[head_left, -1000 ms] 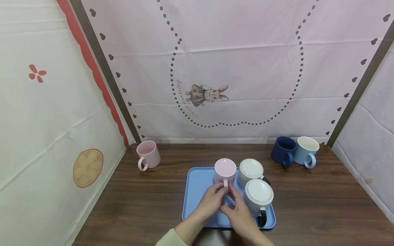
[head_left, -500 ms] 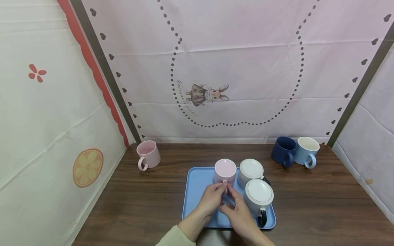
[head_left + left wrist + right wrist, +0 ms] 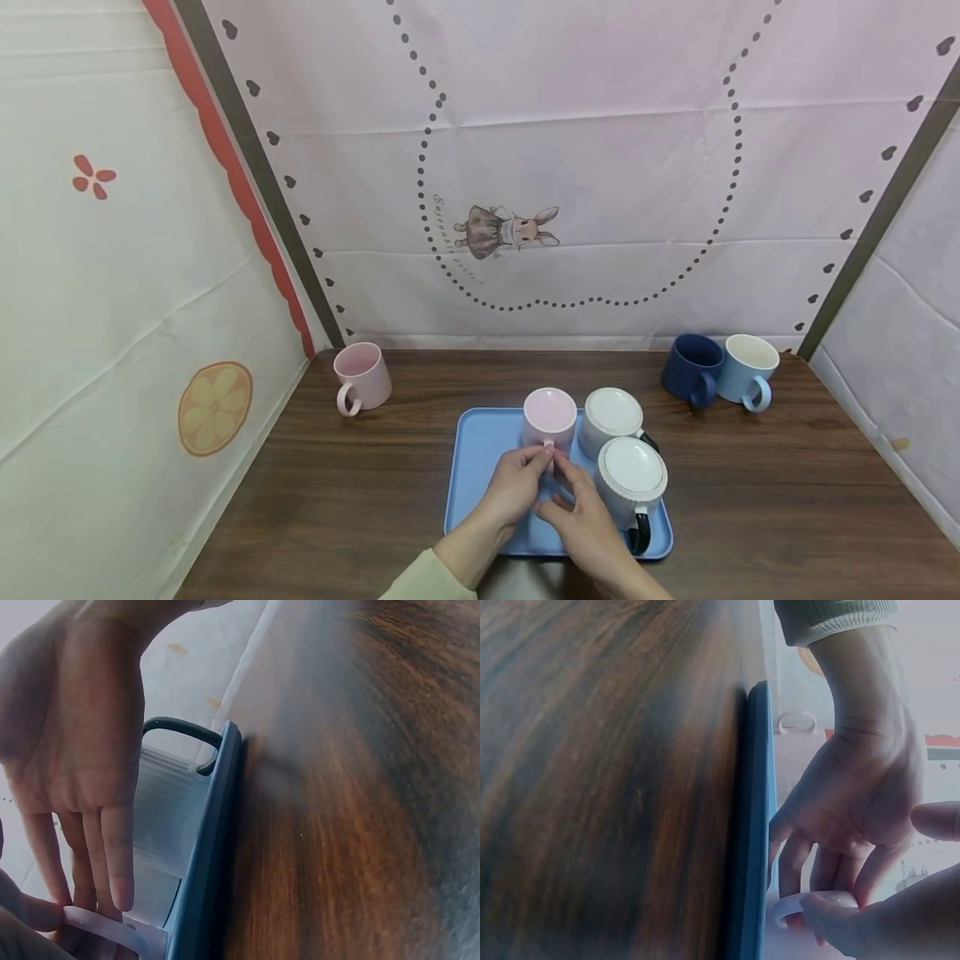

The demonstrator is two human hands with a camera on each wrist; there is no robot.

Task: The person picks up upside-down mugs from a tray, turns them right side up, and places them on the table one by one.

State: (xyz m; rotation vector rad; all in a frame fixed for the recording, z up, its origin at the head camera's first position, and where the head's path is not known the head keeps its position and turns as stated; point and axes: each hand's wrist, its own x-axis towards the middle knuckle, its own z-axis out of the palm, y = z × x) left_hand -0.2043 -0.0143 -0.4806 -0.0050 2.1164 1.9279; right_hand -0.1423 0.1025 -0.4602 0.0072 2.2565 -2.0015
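A pink mug (image 3: 550, 410) stands on the light blue tray (image 3: 467, 492), its handle toward me. Its upper face is a pale pink disc; whether that is base or opening I cannot tell. My left hand (image 3: 506, 487) pinches the handle (image 3: 791, 905) between thumb and fingers. From the other side my right hand (image 3: 581, 512) touches the handle with its fingertips; its thumb is apart from the mug. In the left wrist view, the right hand's fingers (image 3: 116, 855) reach down fairly straight. Two white mugs with black handles, a rear one (image 3: 612, 412) and a front one (image 3: 632, 471), stand upside down beside it.
Another pink mug (image 3: 362, 377) stands upright at the table's back left. At the back right are a dark blue mug (image 3: 692, 367) and a light blue mug (image 3: 747, 367), side by side. The dark wooden table (image 3: 360, 500) meets cloth walls (image 3: 600, 208) behind and at both sides.
My left thumb and fingers have shifted slightly, the thumb now lying over the top of the handle. The right hand has barely moved, and the mugs and tray stay in place.
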